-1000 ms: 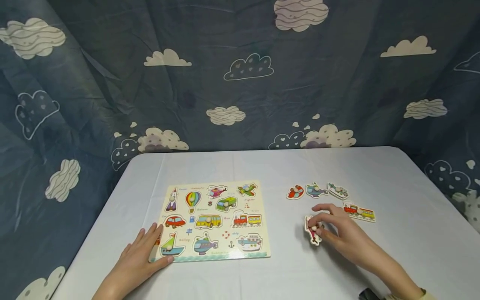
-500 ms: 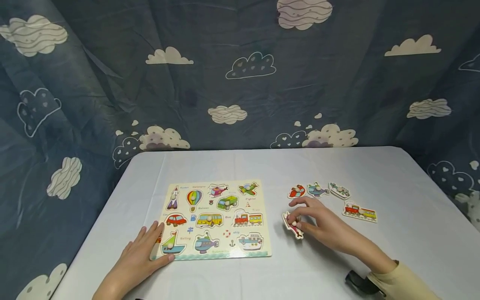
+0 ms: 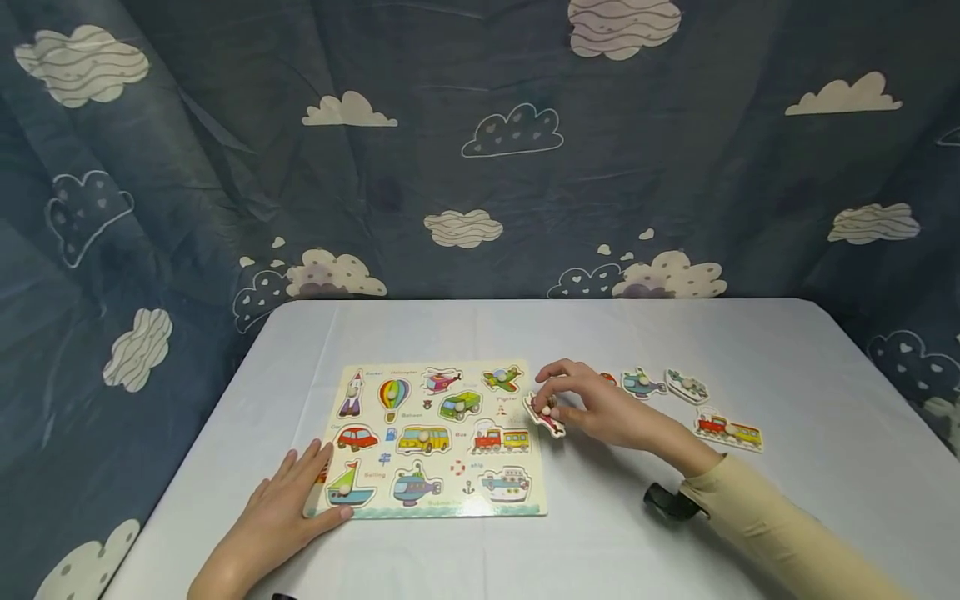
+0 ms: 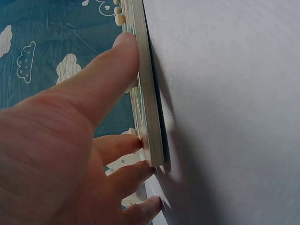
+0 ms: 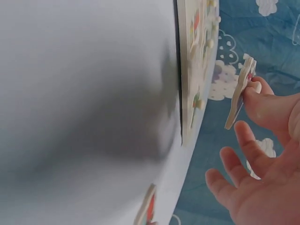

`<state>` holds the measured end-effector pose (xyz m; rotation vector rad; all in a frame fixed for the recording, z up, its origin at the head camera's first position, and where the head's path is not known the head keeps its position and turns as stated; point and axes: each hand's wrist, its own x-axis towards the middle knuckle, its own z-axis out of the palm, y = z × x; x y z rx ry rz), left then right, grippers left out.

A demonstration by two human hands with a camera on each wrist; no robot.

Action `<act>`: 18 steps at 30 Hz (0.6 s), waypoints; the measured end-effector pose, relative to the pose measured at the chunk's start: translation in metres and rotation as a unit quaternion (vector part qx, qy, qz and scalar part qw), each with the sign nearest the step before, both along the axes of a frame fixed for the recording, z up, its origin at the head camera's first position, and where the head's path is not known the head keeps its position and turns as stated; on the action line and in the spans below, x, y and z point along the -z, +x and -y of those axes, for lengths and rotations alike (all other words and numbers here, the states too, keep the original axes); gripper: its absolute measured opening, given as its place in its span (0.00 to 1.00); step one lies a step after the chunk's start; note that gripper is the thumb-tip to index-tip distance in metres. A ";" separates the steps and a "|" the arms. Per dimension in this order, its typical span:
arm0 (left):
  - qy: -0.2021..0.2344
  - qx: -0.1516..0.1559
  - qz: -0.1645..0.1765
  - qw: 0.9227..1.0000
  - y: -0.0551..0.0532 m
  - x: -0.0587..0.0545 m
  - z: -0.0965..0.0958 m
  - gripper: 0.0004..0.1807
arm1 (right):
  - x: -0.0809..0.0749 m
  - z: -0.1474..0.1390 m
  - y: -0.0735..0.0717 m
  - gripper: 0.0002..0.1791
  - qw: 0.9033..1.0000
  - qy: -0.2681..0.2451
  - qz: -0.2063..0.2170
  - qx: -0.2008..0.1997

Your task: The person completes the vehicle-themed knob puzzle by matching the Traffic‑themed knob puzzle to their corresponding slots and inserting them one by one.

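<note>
My left hand (image 3: 281,517) lies with straight fingers on the lower left corner of a wooden puzzle board (image 3: 487,512). In the left wrist view the thumb presses along the board's edge (image 4: 149,108). Just off the board's right side, my right hand (image 3: 600,408) pinches a red-and-white puzzle piece (image 3: 553,427) by its knob. That piece (image 5: 239,96) is tilted and held above the table in the right wrist view, its other fingers spread below. Its picture is too small to name. Knobbed pieces such as a balloon (image 3: 393,394) and a bus (image 3: 423,439) sit in the board.
Right of the board lie loose pieces: a submarine (image 3: 641,382), a ship (image 3: 686,386) and a train (image 3: 727,430). A red piece (image 3: 609,378) is mostly hidden behind my right hand. White cloth (image 3: 465,333) covers the table; a cloud-patterned curtain (image 3: 420,183) hangs behind.
My right hand has carried the red-and-white piece leftward, from near the loose pieces to the board's right edge. My left hand has stayed on the board's corner. The head view shifted slightly.
</note>
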<state>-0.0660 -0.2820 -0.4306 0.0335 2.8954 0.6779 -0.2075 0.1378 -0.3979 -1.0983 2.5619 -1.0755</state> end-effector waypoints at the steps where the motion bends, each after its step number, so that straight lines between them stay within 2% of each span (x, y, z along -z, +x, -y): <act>1: -0.001 -0.001 0.002 1.000 0.000 0.000 0.000 0.56 | 0.000 0.004 -0.005 0.17 1.000 0.004 -0.002 -0.004; 9: 0.000 -0.009 0.011 1.000 0.000 0.001 0.000 0.57 | -0.001 0.029 -0.040 0.14 0.998 0.017 -0.021 -0.050; 18: 0.003 -0.003 -0.005 1.000 0.000 0.002 0.001 0.56 | -0.001 0.060 -0.067 0.12 0.995 0.024 -0.040 -0.088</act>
